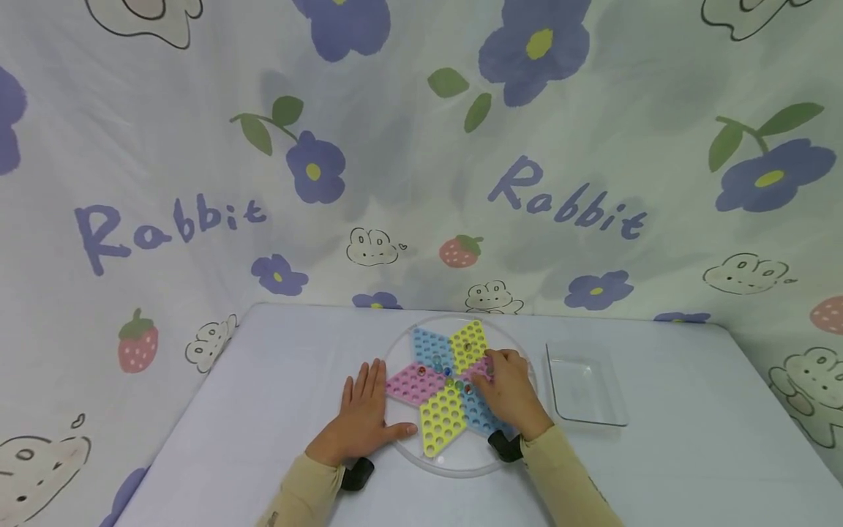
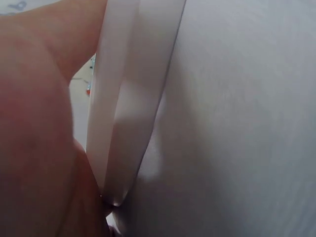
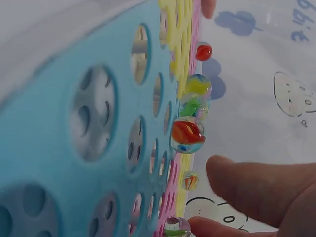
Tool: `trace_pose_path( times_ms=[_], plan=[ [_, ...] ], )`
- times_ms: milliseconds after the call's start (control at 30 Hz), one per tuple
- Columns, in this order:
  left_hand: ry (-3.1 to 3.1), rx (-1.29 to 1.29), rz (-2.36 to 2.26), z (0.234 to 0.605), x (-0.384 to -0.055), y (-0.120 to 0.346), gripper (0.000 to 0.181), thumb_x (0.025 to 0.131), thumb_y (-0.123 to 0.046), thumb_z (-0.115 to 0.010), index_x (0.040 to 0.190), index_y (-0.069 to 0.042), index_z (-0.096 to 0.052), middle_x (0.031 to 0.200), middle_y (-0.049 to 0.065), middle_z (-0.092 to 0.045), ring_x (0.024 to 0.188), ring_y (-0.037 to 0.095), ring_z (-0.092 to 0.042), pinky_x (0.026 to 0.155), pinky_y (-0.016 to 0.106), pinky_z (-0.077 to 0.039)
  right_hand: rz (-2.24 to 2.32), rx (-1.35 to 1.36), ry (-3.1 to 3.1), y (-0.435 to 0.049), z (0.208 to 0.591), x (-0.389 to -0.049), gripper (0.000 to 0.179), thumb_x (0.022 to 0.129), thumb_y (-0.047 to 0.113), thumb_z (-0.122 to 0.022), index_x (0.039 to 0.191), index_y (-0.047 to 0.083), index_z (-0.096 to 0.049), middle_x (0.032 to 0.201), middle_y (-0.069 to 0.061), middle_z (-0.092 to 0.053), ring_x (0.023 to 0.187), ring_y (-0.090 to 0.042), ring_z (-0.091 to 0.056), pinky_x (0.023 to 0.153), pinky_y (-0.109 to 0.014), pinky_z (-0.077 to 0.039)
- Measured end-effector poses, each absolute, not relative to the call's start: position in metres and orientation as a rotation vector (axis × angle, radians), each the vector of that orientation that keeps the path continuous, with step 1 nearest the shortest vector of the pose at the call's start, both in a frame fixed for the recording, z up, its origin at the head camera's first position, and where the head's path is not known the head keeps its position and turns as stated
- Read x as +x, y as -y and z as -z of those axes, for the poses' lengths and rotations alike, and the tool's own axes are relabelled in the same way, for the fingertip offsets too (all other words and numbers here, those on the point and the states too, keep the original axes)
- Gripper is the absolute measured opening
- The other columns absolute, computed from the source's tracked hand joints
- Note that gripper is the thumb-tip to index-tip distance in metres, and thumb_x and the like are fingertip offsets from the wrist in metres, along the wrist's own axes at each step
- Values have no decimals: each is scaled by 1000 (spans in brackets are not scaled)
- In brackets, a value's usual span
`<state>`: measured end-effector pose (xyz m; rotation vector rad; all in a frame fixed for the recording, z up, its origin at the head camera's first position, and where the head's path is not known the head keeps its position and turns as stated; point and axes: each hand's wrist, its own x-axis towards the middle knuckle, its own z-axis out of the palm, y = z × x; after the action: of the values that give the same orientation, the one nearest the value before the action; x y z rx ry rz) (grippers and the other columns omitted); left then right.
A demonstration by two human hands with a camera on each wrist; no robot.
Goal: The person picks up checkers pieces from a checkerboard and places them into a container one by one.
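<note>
A round white board [image 1: 454, 468] carries a six-pointed star of yellow, pink and blue sections pitted with round holes. My left hand [image 1: 362, 417] lies flat on the board's left rim, fingers straight and thumb spread. Over the star's right side is my right hand [image 1: 510, 388], near the right pink section. In the right wrist view, its fingertip touches a clear marble with green inside [image 3: 176, 227], while the thumb [image 3: 242, 185] stands apart from it. A red-swirled marble [image 3: 188, 135] sits on the blue section. Several more marbles, including a blue one [image 1: 448, 372], lie around the centre.
A clear rectangular tray [image 1: 586, 422] stands right of the board on the white-covered table [image 1: 685, 439]. Behind the table hangs a patterned cloth [image 1: 408, 168] with flowers and rabbits. A yellow marble [image 3: 198, 85] and a red one [image 3: 203, 51] rest farther across the star.
</note>
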<state>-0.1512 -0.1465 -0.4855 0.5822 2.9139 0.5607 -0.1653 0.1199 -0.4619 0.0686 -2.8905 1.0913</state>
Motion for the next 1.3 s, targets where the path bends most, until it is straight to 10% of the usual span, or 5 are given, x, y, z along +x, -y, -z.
trace_pose_path(
  times_ms=[1300],
  plan=[
    [-2915, 567, -523, 488, -151, 145, 118, 75, -76, -46, 145, 7, 0, 152, 24, 1, 139, 39, 4, 106, 59, 0, -887, -36, 2845, -118, 463, -163, 16, 86, 14, -64, 98, 3, -62, 88, -8, -54, 82, -23, -49, 72, -37, -41]
  ],
)
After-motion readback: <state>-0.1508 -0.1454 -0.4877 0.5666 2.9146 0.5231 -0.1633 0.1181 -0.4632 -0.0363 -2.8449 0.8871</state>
